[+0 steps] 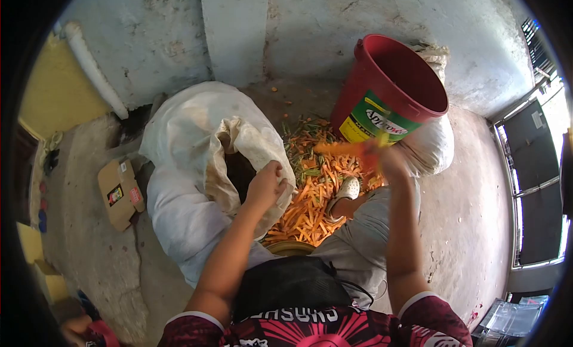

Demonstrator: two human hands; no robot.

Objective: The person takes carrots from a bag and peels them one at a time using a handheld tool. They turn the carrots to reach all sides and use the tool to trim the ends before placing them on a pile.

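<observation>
My left hand (266,187) is closed, its fingers curled, over the right rim of an open white sack (212,102). What those fingers hold, if anything, is hidden. On the other side, my right hand (391,160) is blurred by motion in front of a red bucket (352,84). An orange carrot (339,149) sticks out leftward from it, and the fingers appear wrapped round its thick end. Below both hands lies a pile of orange peel strips (307,212) mixed with green stems. The inside of the sack looks dark.
My foot in a light clog (347,190) rests in the peelings. A second white sack (433,145) stands behind the bucket. Cut cardboard (119,195) lies on the floor at left. A yellowish basin rim (289,248) shows before my lap. Another person's hand (76,329) appears at bottom left.
</observation>
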